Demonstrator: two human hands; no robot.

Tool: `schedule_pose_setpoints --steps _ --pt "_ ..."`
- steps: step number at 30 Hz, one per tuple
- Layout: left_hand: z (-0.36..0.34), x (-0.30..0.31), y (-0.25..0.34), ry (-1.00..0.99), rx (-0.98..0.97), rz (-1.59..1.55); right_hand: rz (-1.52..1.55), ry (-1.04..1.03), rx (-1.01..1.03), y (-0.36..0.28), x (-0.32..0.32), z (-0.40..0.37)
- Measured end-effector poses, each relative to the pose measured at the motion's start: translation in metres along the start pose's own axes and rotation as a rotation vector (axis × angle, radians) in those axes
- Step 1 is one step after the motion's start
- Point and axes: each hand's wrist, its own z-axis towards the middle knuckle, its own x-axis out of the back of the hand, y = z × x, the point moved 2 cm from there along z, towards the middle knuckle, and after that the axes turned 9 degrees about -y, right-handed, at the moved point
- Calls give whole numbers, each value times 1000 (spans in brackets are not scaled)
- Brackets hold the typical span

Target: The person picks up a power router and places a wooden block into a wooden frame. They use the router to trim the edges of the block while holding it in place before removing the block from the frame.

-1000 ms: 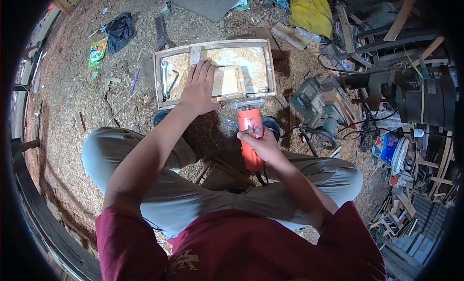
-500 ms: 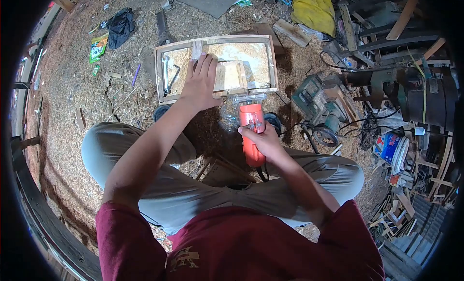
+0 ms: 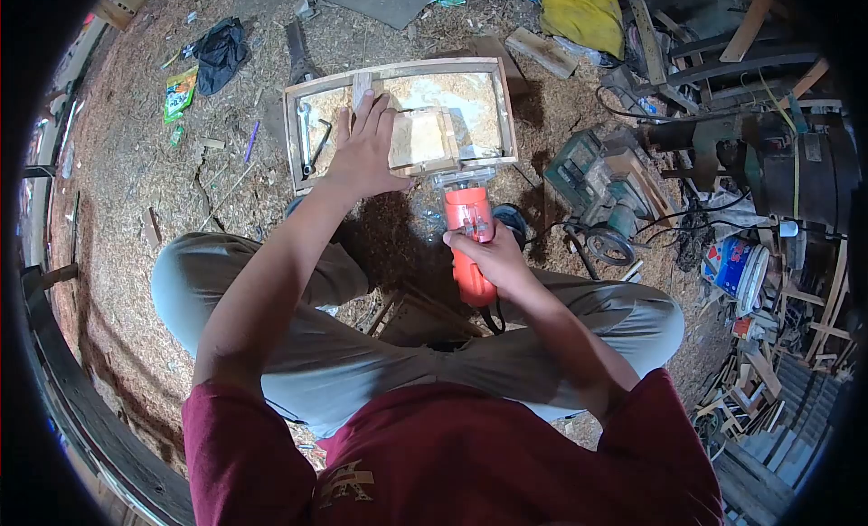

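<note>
My right hand (image 3: 488,255) is wrapped round an orange power tool (image 3: 468,282), whose clear base meets the near edge of a shallow wooden frame (image 3: 316,77). Inside the frame lie sawdust, a wrench (image 3: 305,137), a hex key (image 3: 322,139) and a light wood piece (image 3: 423,139). My left hand (image 3: 363,151) lies with its fingers spread over the left-middle part of the frame, fingertips at a narrow wood strip (image 3: 362,85). What its palm touches is hidden.
A green machine (image 3: 574,175) with a cord stands right of the frame. Further right are a white-and-blue tub (image 3: 734,268) and piled wood scraps. A yellow sack (image 3: 583,18) lies at the upper right, a black bag (image 3: 220,56) at the upper left.
The frame, both hands and the orange tool appear slightly further left and up in the view, along with much of the surrounding floor. Both hands keep much the same pose.
</note>
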Motion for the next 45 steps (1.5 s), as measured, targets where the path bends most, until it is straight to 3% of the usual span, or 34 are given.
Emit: schedule_pose_setpoints --steps 45 --pt "-2 5 4 -37 44 -3 -6 6 -41 3 1 7"
